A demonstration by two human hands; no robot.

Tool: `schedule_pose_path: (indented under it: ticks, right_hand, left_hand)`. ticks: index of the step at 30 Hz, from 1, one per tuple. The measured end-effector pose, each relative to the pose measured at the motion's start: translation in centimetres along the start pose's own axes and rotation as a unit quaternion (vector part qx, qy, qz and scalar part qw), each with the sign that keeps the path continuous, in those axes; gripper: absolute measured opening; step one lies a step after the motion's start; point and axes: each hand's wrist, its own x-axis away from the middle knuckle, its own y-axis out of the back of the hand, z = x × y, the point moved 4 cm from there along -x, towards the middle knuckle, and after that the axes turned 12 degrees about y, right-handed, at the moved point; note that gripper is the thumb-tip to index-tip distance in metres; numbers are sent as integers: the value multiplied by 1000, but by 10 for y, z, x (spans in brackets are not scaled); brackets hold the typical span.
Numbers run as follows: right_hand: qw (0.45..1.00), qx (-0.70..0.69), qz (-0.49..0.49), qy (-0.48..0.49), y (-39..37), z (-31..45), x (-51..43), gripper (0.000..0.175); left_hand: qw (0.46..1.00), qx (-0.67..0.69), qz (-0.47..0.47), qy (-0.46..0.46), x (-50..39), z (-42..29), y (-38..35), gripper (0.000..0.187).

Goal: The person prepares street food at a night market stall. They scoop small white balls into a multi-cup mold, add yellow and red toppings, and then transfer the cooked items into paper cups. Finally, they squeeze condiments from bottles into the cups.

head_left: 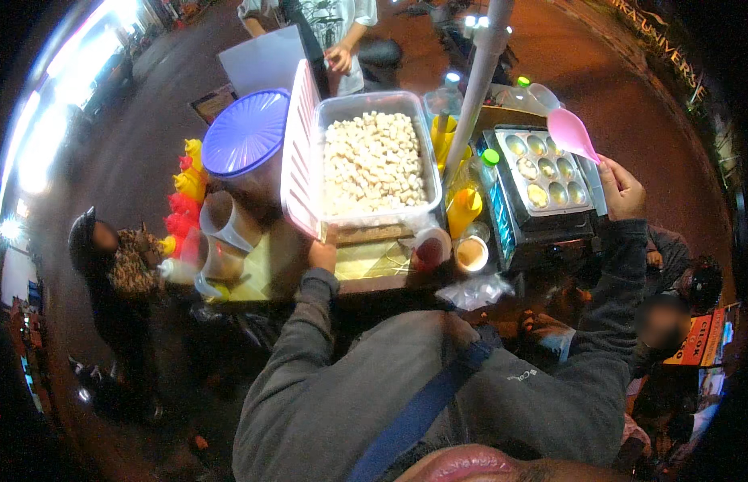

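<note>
At the middle of the cart stands a clear plastic container (pixel 435 181) full of small pale cubes (pixel 374 162). My left hand (pixel 323 252) grips the lower corner of a plastic lid with pinkish slots (pixel 297 150), tilted upright along the container's left side. To the right, my right hand (pixel 622 188) holds a pink plastic scoop (pixel 568 131) by its handle, above the right edge of a metal pan with round hollows (pixel 552 202). A few hollows hold pale or yellow food. The pan rests on a dark stove (pixel 546 232).
Red and yellow squeeze bottles (pixel 184 208), a purple-lidded tub (pixel 247 134) and clear jugs (pixel 223 220) stand left. A pole (pixel 475 90), a yellow bottle (pixel 464 211) and cups (pixel 471 253) stand between container and stove. People are across the cart, at left and at right.
</note>
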Motion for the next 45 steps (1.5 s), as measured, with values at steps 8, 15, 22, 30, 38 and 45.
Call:
schedule_pose_path:
  ticks: [8, 15, 22, 30, 38, 45]
  right_hand:
    - [937, 129, 209, 249, -140, 123, -23, 24]
    - [865, 248, 375, 223, -328, 149, -54, 22]
    - [868, 223, 421, 141, -405, 128, -54, 34]
    - [868, 171, 431, 179, -401, 135, -38, 36]
    - [850, 22, 485, 203, -411, 163, 8, 34]
    - [847, -104, 491, 174, -406, 160, 16, 34]
  left_hand:
    - [1000, -26, -16, 0, 12, -14, 6, 67]
    - [995, 28, -41, -82, 0, -3, -1, 74]
    - [1000, 6, 25, 18, 8, -7, -1, 63]
    - [994, 76, -2, -79, 8, -14, 0, 61]
    - [977, 140, -14, -159, 31, -46, 15, 49]
    - [996, 34, -25, -79, 14, -27, 6, 58]
